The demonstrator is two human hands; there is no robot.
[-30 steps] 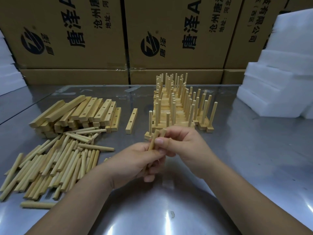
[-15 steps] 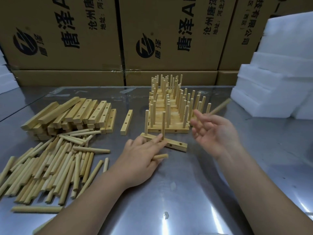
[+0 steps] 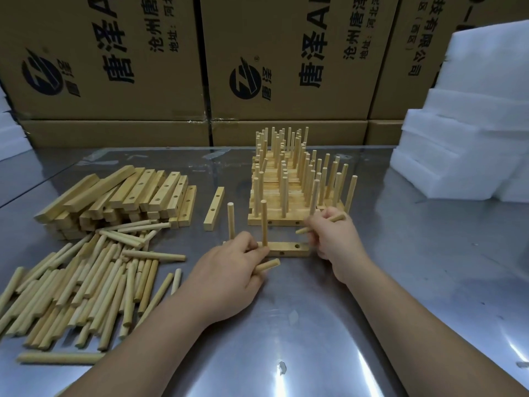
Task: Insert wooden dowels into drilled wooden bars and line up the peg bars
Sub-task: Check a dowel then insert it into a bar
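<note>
A drilled wooden bar (image 3: pixel 289 249) lies on the metal table in front of me with two dowels (image 3: pixel 264 222) standing upright in its left part. My left hand (image 3: pixel 229 277) rests on the bar's left end and holds a spare dowel (image 3: pixel 267 265) between its fingers. My right hand (image 3: pixel 335 239) is at the bar's right end, gripping another dowel (image 3: pixel 320 224) that lies nearly level. Behind them stand rows of finished peg bars (image 3: pixel 289 184).
A heap of loose dowels (image 3: pixel 83 285) covers the table's left side, with a stack of drilled bars (image 3: pixel 120 196) behind it and a single bar (image 3: pixel 214 208) beside that. Cardboard boxes (image 3: pixel 286 58) line the back; white foam blocks (image 3: pixel 463 133) stand at the right.
The bar with two upright dowels has been set down on the table. My right hand came down from the finished rows to the bar's right end, carrying its dowel.
</note>
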